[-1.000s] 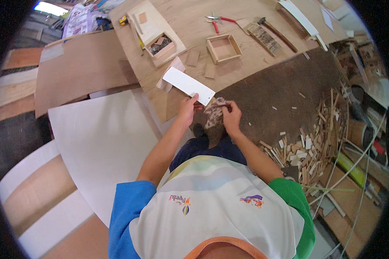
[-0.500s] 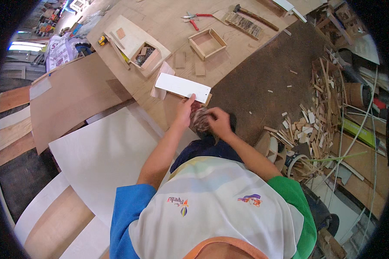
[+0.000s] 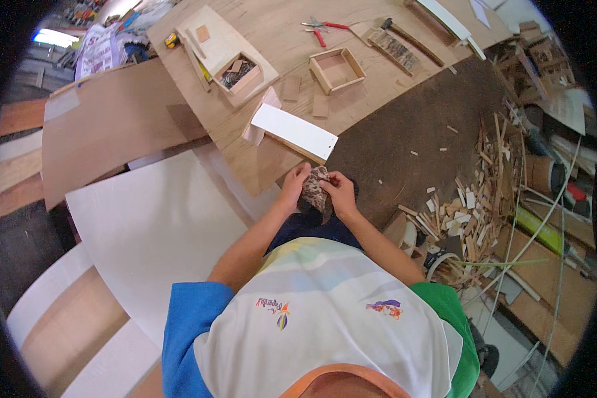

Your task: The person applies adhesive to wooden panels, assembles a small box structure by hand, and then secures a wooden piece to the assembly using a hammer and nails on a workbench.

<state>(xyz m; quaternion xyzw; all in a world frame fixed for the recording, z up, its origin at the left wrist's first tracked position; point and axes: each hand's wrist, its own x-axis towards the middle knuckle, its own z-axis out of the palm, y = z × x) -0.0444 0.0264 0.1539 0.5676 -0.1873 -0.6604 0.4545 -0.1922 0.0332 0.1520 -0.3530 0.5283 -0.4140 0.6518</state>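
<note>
My left hand [image 3: 294, 184] and my right hand [image 3: 339, 191] are closed on a brown-and-white patterned cloth [image 3: 316, 188], one at each side of it. The cloth hangs in front of my lap, just off the near edge of the worktable [image 3: 262, 174]. Its lower part falls into shadow, and I cannot make out whether it is a pouch or a loose piece. Beyond my hands, a white rectangular panel [image 3: 294, 129] with small holes at its right end rests on a wooden piece. A pale, pinkish board [image 3: 263, 116] lies under its left end.
On the table lie a small open wooden box [image 3: 337, 69], a box of nails [image 3: 239, 74], red-handled pliers [image 3: 322, 30], a hammer [image 3: 411, 41] and a tape measure [image 3: 172, 40]. Wood scraps [image 3: 464, 222] heap on the floor at right. Large white sheets [image 3: 159, 225] lie at left.
My left hand has left the white panel and drawn back to the patterned cloth. My right hand now grips the cloth's other side. The view has shifted slightly.
</note>
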